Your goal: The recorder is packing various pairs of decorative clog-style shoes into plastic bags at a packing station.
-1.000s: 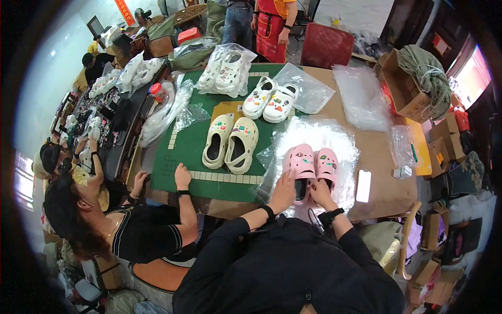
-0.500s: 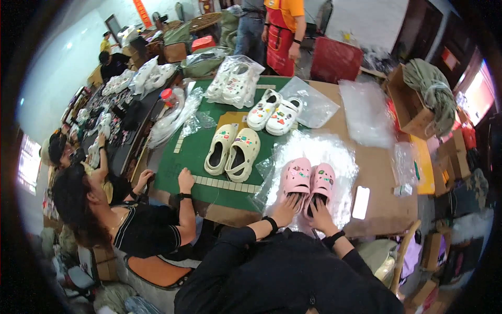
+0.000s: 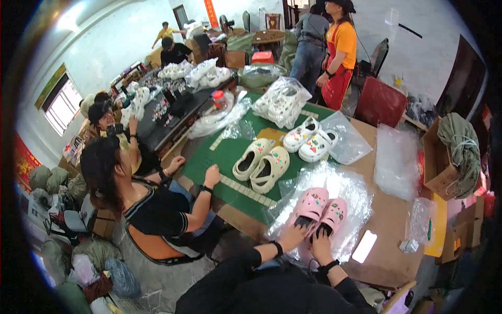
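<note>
A pair of pink clogs [image 3: 333, 213] with small charms on the toes lies side by side on a pile of clear plastic bags [image 3: 356, 201], toes pointing away from me. My left hand [image 3: 293, 236] grips the left clog at its foot opening, with the fingers dipped inside. In the same way my right hand [image 3: 321, 249] holds the right clog. The fingertips are hidden inside the shoes. Beyond them stand a pair of cream clogs [image 3: 272, 166] and a pair of white clogs [image 3: 318, 146], both decorated with charms.
Bagged white clogs [image 3: 282, 102] lie at the back of the green mat [image 3: 209, 157]. A white phone [image 3: 364, 246] is right of my hands; stacked clear bags [image 3: 396, 165] and a cardboard box [image 3: 438, 162] are farther right. A seated person [image 3: 151, 204] rests both hands at the mat's left edge.
The view has swung left, so the table's things sit farther right and tilted. Both my hands stay at the pink clogs, which keep their place on the plastic.
</note>
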{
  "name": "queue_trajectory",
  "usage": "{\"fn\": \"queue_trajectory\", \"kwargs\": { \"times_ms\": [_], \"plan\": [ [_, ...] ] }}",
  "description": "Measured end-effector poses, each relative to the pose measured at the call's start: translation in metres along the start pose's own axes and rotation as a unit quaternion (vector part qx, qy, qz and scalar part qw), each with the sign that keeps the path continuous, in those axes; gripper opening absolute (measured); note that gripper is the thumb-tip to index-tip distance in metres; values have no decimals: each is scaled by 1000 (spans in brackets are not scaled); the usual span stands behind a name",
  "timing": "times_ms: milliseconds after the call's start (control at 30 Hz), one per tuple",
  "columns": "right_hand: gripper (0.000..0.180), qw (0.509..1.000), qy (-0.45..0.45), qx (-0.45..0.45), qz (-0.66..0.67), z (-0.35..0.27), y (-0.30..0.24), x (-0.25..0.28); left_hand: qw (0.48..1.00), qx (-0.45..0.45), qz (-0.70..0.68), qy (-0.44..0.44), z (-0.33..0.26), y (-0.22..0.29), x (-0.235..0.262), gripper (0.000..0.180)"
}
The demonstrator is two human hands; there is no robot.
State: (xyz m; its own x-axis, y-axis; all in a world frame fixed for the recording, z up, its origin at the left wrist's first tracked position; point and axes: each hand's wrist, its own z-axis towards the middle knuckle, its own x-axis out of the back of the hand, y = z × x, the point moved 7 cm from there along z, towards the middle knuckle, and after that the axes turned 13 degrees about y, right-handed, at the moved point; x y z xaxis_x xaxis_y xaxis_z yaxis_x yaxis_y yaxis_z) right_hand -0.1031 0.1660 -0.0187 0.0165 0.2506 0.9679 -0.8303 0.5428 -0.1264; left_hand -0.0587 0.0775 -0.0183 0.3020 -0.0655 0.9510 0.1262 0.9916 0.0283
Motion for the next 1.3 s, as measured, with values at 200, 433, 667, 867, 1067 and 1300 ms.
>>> {"fn": "queue_trajectory", "kwargs": {
  "times_ms": [200, 433, 667, 867, 1067, 1300],
  "plan": [
    [36, 999, 46, -5, -6, -8, -7, 6, 999, 6, -27, 16, -8, 5, -3, 36],
    [14, 992, 90, 0, 84, -26, -15, 14, 992, -72, -94, -31, -5, 3, -4, 27],
    [21, 997, 66, 12, 30, -21, -6, 7, 990, -78, -112, -32, 0, -7, -7, 23],
    [18, 996, 48, 40, 66, -15, 5, 9, 973, -175, -148, 7, -1, -17, 10, 20],
    [21, 963, 72, -143, 215, 6, 11, 19, 956, -104, -275, -9, 8, -27, 7, 16],
    [21, 967, 157, -175, 98, 19, 6, 28, 976, -143, -163, -1, 18, -26, 7, 62]
  ]
}}
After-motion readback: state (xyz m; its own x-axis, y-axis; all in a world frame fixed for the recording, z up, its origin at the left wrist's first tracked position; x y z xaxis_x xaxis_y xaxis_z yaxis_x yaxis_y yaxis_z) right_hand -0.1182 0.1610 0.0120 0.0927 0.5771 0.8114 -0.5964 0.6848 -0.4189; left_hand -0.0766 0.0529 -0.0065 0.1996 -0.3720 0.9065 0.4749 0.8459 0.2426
